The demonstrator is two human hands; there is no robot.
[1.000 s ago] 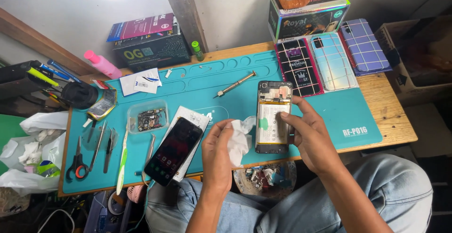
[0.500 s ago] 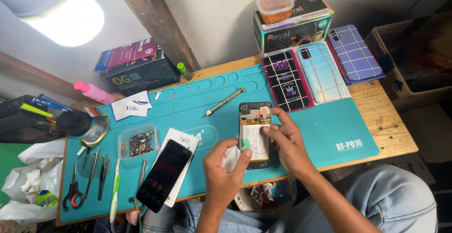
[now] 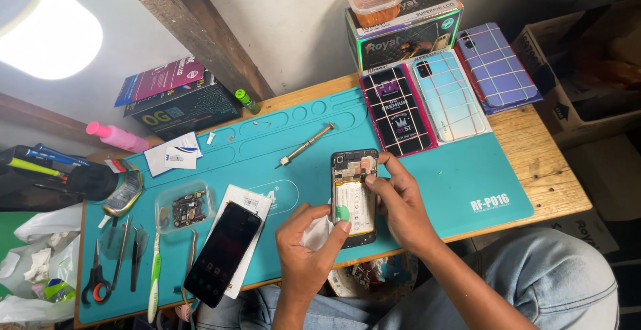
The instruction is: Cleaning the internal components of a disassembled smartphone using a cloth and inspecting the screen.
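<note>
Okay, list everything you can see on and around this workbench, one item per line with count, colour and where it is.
work mat: one, teal, covering the wooden table
opened phone: one, black with pale battery, mat centre
screwdriver: one, metal, above the opened phone
phone cases: three, patterned, mat's far right
boxes: one dark at the back wall, two stacked far left
tub: one, clear, orange contents, on the back box
dark-screen phone: one, black, left of centre on white card
parts tray: one, clear, left
scissors, tweezers, toothbrush: several, mat's left edge
left hand: holds a white tissue at the phone's edge
right hand: steadies the opened phone
</note>
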